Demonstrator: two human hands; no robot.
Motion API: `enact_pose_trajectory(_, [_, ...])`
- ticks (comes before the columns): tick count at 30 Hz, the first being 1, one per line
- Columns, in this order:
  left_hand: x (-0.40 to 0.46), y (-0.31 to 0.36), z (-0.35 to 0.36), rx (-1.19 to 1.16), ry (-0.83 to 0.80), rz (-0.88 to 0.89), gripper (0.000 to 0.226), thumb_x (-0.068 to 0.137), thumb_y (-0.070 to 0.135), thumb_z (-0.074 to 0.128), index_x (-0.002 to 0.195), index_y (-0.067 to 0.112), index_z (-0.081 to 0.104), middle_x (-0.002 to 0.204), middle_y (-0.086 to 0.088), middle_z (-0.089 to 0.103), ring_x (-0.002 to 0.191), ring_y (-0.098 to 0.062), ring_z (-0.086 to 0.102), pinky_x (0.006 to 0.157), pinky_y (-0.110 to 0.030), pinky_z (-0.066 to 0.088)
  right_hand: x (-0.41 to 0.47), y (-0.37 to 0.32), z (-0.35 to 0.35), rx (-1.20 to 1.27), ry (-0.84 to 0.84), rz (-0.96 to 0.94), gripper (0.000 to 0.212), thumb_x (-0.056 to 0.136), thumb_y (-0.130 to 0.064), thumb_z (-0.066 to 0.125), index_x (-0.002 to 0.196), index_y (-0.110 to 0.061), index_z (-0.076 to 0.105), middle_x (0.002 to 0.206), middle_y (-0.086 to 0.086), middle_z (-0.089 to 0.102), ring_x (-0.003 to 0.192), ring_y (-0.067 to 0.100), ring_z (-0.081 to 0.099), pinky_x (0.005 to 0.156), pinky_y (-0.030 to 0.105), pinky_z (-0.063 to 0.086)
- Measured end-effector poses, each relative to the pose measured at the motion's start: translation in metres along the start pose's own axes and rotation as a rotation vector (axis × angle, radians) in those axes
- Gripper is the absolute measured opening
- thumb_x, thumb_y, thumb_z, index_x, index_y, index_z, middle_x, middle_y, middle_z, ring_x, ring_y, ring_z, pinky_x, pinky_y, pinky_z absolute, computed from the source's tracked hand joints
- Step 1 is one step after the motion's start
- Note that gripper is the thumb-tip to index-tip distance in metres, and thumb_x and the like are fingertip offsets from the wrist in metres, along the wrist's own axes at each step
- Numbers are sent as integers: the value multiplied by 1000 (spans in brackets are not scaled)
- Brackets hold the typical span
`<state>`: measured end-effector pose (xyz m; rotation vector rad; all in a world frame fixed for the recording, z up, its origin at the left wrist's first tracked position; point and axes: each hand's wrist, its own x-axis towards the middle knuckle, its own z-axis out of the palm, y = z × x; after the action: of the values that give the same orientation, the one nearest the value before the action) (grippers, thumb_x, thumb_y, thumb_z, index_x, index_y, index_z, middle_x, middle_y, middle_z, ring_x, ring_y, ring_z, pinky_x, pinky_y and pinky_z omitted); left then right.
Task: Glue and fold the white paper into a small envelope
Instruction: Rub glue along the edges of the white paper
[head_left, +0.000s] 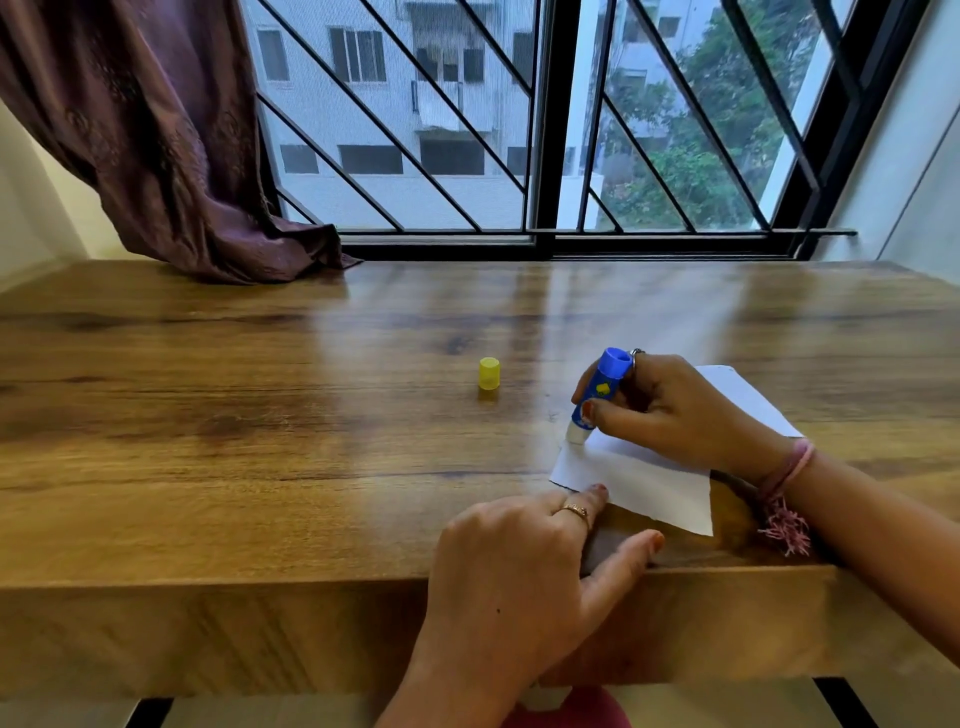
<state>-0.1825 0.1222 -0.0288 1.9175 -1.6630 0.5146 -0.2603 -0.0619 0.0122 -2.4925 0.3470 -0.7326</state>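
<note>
Right hand (670, 410): grips glue stick (597, 395), tip on white paper (639, 478).
Left hand (524, 566): fingers straight, forefinger pressing the paper's near edge.
Yellow cap (489, 373): on worktop (260, 426), left of right hand.

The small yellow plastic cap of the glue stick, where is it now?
In the head view, the small yellow plastic cap stands alone on the wooden table, left of the blue glue stick.

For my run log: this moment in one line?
step: gluing | right hand: holds glue stick on white paper | left hand: presses paper | yellow cap: off
</note>
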Motion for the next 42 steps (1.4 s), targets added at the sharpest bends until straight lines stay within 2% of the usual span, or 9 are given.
enact_pose_trajectory(6, [1, 1, 0, -7, 2, -15, 52, 87, 68, 39, 99, 31, 74, 67, 17, 69, 52, 1, 58, 45, -14, 38, 4, 5, 0, 2, 78, 49, 14, 82, -8, 66, 85, 5, 66, 55, -1, 43, 52, 11, 38, 55, 30, 35])
enact_pose_trajectory(10, [1, 0, 0, -9, 6, -18, 53, 87, 69, 38, 102, 32, 73, 69, 17, 70, 54, 1, 59, 45, -17, 43, 1, 2, 2, 7, 39, 5, 18, 80, -17, 66, 83, 0, 67, 56, 1, 44, 50, 7, 36, 53, 25, 34])
enact_pose_trajectory(14, [0, 1, -1, 2, 9, -15, 52, 87, 69, 38, 99, 32, 74, 67, 18, 69, 52, 2, 58, 46, -13, 37, 4, 6, 0, -11, 82, 49, 14, 82, -11, 66, 85, 2, 66, 56, 0, 44, 52, 12, 38, 56, 31, 36])
enact_pose_trajectory(19, [0, 0, -1, 0, 11, -14, 52, 87, 69, 39, 100, 33, 73, 68, 18, 69, 52, 2, 58, 46, -14, 38, 1, 6, 1, -18, 55, 5, 4, 83, -8, 66, 86, -8, 70, 53, -11, 41, 49, 6, 38, 52, 17, 33])
enact_pose_trajectory(22, [0, 1, -1, -4, 3, -10, 52, 87, 69, 39, 100, 32, 73, 67, 18, 69, 52, 2, 57, 46, -13, 39, 5, 11, 0, -24, 108, 52, 8, 84, -12, 66, 85, -5, 69, 53, -4, 43, 49, 5, 38, 53, 21, 35])
enact_pose_trajectory(25, [0, 1, -2, -3, -1, -15, 53, 87, 69, 38, 100, 32, 74, 68, 18, 70, 53, 2, 58, 47, -12, 38, 7, 14, -4, 56, 164, 88, 9, 86, -9, 63, 91, -5, 69, 66, 23, 55, 56, 11, 44, 57, 23, 40])
enact_pose_trajectory(30, [0, 2, -2, 0, -1, -12, 53, 86, 69, 39, 99, 32, 74, 68, 18, 70, 51, 2, 57, 48, -10, 34, 5, 16, -13, 302, 182, 160, 14, 90, 1, 56, 93, -8, 66, 63, 4, 56, 51, 10, 48, 50, 16, 42])
enact_pose_trajectory(36, [0, 1, -1, -4, 16, -20, 52, 84, 70, 42, 99, 32, 74, 64, 17, 68, 50, 1, 56, 45, -14, 38, 2, 12, -6, 79, 71, 116, 10, 86, -10, 63, 94, -8, 69, 72, 24, 55, 63, 17, 49, 61, 26, 42])
enact_pose_trajectory(42, [0, 1, -1, -20, 16, -33, 52, 85, 70, 41, 102, 32, 73, 67, 17, 69, 52, 1, 58, 44, -18, 45, 3, 13, -3, 23, 53, 98, 11, 85, -14, 65, 93, -7, 70, 64, 7, 50, 56, 11, 43, 57, 24, 38])
